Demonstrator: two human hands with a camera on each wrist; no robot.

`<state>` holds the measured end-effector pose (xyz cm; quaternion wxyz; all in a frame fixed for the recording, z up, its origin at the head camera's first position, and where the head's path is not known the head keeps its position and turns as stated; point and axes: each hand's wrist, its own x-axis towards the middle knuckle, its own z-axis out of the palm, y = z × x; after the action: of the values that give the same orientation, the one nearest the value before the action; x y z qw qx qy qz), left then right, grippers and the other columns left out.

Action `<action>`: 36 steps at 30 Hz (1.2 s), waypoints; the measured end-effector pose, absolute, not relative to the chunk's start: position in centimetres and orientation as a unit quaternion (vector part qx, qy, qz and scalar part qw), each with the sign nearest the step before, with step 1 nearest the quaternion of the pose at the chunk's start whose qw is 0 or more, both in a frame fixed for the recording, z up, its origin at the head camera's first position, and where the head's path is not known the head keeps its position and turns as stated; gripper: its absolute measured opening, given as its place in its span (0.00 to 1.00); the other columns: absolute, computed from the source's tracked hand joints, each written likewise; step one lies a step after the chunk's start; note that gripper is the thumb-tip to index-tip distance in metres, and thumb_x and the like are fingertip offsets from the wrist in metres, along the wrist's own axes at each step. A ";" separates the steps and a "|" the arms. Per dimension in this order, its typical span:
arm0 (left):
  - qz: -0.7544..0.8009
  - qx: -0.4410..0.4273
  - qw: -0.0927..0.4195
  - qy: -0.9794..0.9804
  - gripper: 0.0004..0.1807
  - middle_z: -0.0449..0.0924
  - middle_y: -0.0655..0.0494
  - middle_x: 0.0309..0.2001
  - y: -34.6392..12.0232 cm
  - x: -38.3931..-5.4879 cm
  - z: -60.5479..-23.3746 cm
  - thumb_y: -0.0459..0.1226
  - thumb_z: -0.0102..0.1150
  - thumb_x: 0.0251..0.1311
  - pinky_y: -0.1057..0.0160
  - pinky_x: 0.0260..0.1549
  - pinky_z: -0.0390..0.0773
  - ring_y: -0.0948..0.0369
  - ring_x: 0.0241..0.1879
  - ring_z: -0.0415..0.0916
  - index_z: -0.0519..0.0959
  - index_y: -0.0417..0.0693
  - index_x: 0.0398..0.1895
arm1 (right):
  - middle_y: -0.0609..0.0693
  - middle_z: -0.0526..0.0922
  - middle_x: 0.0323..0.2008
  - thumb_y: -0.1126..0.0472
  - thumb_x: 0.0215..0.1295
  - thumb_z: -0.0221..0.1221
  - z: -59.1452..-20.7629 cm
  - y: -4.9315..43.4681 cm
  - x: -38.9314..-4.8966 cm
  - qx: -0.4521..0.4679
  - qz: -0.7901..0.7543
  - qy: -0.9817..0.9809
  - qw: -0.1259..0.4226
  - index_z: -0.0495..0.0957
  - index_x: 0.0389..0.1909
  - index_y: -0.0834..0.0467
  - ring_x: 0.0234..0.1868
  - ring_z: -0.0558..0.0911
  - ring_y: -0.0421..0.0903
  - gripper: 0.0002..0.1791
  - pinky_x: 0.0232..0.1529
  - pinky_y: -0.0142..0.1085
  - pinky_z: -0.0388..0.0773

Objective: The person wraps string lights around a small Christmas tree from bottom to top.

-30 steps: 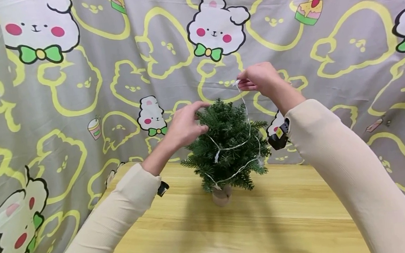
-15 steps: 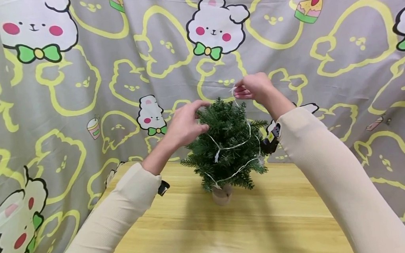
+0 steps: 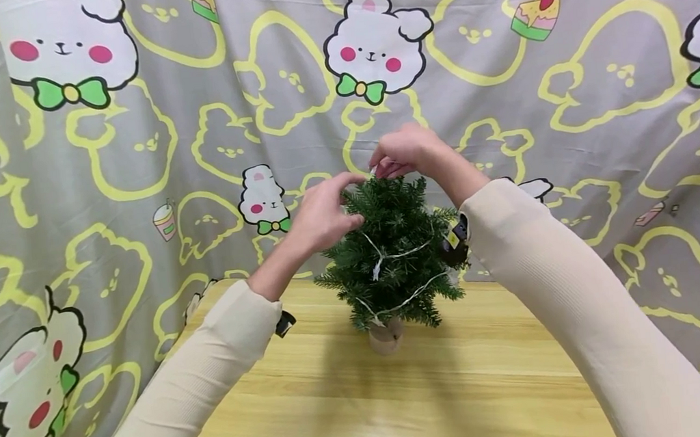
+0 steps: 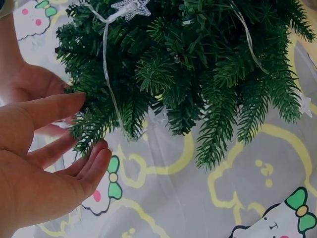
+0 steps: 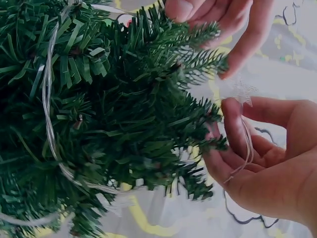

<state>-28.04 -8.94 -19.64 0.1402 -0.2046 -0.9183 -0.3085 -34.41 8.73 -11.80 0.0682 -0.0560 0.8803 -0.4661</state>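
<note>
A small artificial Christmas tree [image 3: 388, 236] stands upright in a light brown base [image 3: 385, 340]. A string of star lights [image 5: 48, 101] on pale wire winds around its branches. My right hand [image 3: 408, 151] is at the treetop. In the right wrist view it pinches the wire by a clear star [image 5: 242, 93] between thumb and finger; a loop of wire hangs across the fingers. My left hand [image 3: 323, 211] is at the upper left of the tree. Its thumb and fingers are spread, with branch tips [image 4: 91, 129] between them. Another clear star [image 4: 132, 8] hangs on the foliage.
The tree stands on a wood-grain table [image 3: 340, 411]. Close behind it hangs a grey curtain [image 3: 294, 134] with cartoon animal prints, which also covers the left side. A dark wrist camera [image 3: 453, 241] on the right wrist is close to the tree's right branches.
My right hand has moved left and down from the upper right to the treetop, bringing the held end of the light string along. The left hand has stayed in place.
</note>
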 end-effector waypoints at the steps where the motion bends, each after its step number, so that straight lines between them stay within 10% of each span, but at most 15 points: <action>1: -0.310 -0.205 0.140 -0.918 0.37 0.77 0.51 0.64 -8.9 -28.1 -19.7 0.35 0.72 0.57 0.51 0.49 0.79 0.51 0.55 0.77 0.71 0.59 0.71 | 0.46 0.85 0.21 0.63 0.66 0.62 -11.7 8.7 -34.2 -0.065 -0.449 0.889 0.071 0.86 0.41 0.63 0.26 0.85 0.42 0.09 0.41 0.33 0.84; 10: -0.309 -0.202 0.141 -0.919 0.36 0.77 0.52 0.63 -8.7 -28.1 -19.6 0.35 0.71 0.58 0.52 0.46 0.78 0.52 0.51 0.77 0.71 0.57 0.71 | 0.45 0.86 0.24 0.58 0.58 0.64 -10.6 9.0 -32.0 -0.130 -0.215 0.967 0.032 0.88 0.21 0.55 0.27 0.73 0.45 0.10 0.33 0.36 0.67; 18: -0.314 -0.200 0.138 -0.918 0.36 0.76 0.51 0.64 -9.0 -28.1 -19.7 0.36 0.71 0.58 0.52 0.49 0.79 0.51 0.53 0.78 0.71 0.59 0.71 | 0.51 0.91 0.36 0.57 0.64 0.65 -10.9 10.5 -30.5 -0.162 -0.158 0.974 0.027 0.91 0.39 0.56 0.43 0.81 0.49 0.10 0.42 0.38 0.73; 36: -0.319 -0.201 0.131 -0.917 0.36 0.75 0.49 0.65 -8.8 -28.3 -19.8 0.36 0.71 0.59 0.50 0.52 0.79 0.51 0.55 0.78 0.71 0.57 0.71 | 0.55 0.88 0.49 0.59 0.64 0.66 -15.0 13.1 -29.6 -0.138 -0.257 0.951 -0.099 0.90 0.36 0.56 0.64 0.76 0.59 0.07 0.68 0.56 0.67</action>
<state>-28.26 -8.82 -19.81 0.1310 -0.2005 -0.9170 -0.3190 -29.56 13.10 -15.03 -0.0985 -0.1379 0.9514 -0.2571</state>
